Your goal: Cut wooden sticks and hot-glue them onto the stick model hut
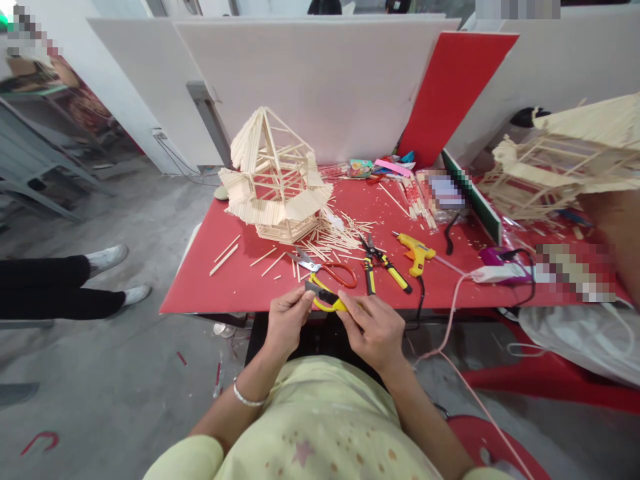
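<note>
Both hands are at the table's front edge, gripping one small tool between them, a dark knife-like tool (pixel 325 293) with a yellow end. My left hand (pixel 287 320) pinches its grey end between thumb and fingers. Its yellow end sits in my right hand (pixel 373 327), fingers closed. Just behind lies a pair of scissors (pixel 340 272) with red and yellow handles, partly covered by the tool. To the right are black-and-yellow pliers (pixel 383 263), jaws apart, and a yellow glue gun (pixel 416 253). Farther back stands a pavilion-like model (pixel 280 180) built of thin wooden sticks.
Loose sticks (pixel 325 248) are scattered across the red tabletop (pixel 200 293). A pink cord (pixel 453 320) runs from a white power strip (pixel 500 272) over the front edge. Another stick model (pixel 560 160) stands at the right, beyond a green-edged divider (pixel 475 200). Someone's legs (pixel 60 287) show at left.
</note>
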Tool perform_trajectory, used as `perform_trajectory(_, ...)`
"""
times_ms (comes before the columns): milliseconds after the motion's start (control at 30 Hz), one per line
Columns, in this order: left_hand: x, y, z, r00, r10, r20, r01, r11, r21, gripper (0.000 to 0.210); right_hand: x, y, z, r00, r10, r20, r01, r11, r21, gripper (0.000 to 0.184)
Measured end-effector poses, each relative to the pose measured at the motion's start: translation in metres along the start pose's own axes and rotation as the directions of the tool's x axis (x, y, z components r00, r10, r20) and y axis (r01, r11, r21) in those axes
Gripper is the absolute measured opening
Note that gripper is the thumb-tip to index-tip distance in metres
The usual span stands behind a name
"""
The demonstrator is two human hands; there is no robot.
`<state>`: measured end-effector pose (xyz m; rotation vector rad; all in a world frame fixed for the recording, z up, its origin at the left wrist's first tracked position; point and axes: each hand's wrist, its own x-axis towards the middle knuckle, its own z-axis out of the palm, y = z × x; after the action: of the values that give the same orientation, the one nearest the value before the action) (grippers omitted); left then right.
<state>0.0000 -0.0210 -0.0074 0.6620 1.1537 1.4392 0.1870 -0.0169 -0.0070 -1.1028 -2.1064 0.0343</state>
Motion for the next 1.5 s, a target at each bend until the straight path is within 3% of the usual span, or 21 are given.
perform_trajectory(200, 0.008, 0.010, 0.002, 0.991, -0.105, 0.081, 0.117, 0.981, -0.154, 0.040, 0.019, 0.024, 0.027, 0.980, 0.187, -0.065, -0.198, 0.946, -0.258, 0.036)
perform_trajectory(367, 0.025, 0.016, -0.001, 0.984, -0.141, 0.112, 0.164, 0.957, -0.240, 0.032, 0.046, 0.053, 0.062, 0.978, 0.205, 0.025, -0.180, 0.907, -0.380, 0.035)
perform_trajectory(500, 0.043, 0.023, -0.003, 0.982, -0.169, 0.086, 0.185, 0.950, -0.250, 0.028, 0.066, 0.055, 0.064, 0.981, 0.187, 0.050, -0.159, 0.926, -0.343, 0.036)
perform_trajectory(600, 0.055, 0.033, -0.002, 0.986, -0.163, 0.041, 0.168, 0.957, -0.236, 0.029, 0.077, 0.040, 0.055, 0.974, 0.224, 0.030, -0.215, 0.959, -0.184, 0.035)
perform_trajectory(667, 0.062, 0.041, -0.001, 0.989, -0.145, 0.031, 0.148, 0.955, -0.257, 0.028, 0.082, 0.024, 0.049, 0.955, 0.274, 0.115, -0.281, 0.958, 0.057, 0.030)
perform_trajectory(767, 0.070, 0.051, 0.000, 0.991, -0.121, 0.053, 0.131, 0.946, -0.296, 0.027, 0.091, -0.001, 0.048, 0.878, 0.257, 0.403, -0.428, 0.799, 0.423, 0.026)
perform_trajectory(867, 0.075, 0.062, -0.001, 0.994, -0.097, 0.048, 0.107, 0.948, -0.298, 0.027, 0.105, -0.019, 0.053, 0.813, 0.198, 0.547, -0.536, 0.622, 0.571, 0.025)
perform_trajectory(933, 0.079, 0.071, -0.002, 0.997, -0.070, 0.034, 0.077, 0.953, -0.293, 0.026, 0.116, -0.026, 0.057, 0.818, 0.191, 0.542, -0.537, 0.592, 0.601, 0.027)
perform_trajectory(1067, 0.086, 0.092, -0.002, 1.000, 0.011, 0.006, -0.009, 0.955, -0.297, 0.023, 0.140, -0.034, 0.063, 0.871, 0.152, 0.467, -0.448, 0.636, 0.628, 0.024)
perform_trajectory(1167, 0.092, 0.108, 0.001, 0.999, 0.035, -0.003, -0.034, 0.952, -0.305, 0.022, 0.157, -0.040, 0.064, 0.884, 0.128, 0.449, -0.414, 0.659, 0.628, 0.027)
perform_trajectory(1367, 0.108, 0.142, 0.010, 0.997, 0.078, -0.026, -0.082, 0.964, -0.252, 0.026, 0.204, -0.047, 0.056, 0.907, 0.173, 0.385, -0.394, 0.671, 0.628, 0.028)
perform_trajectory(1500, 0.119, 0.159, 0.015, 0.997, 0.062, -0.045, -0.073, 0.949, -0.306, 0.027, 0.232, -0.050, 0.052, 0.940, 0.216, 0.266, -0.339, 0.699, 0.630, 0.023)
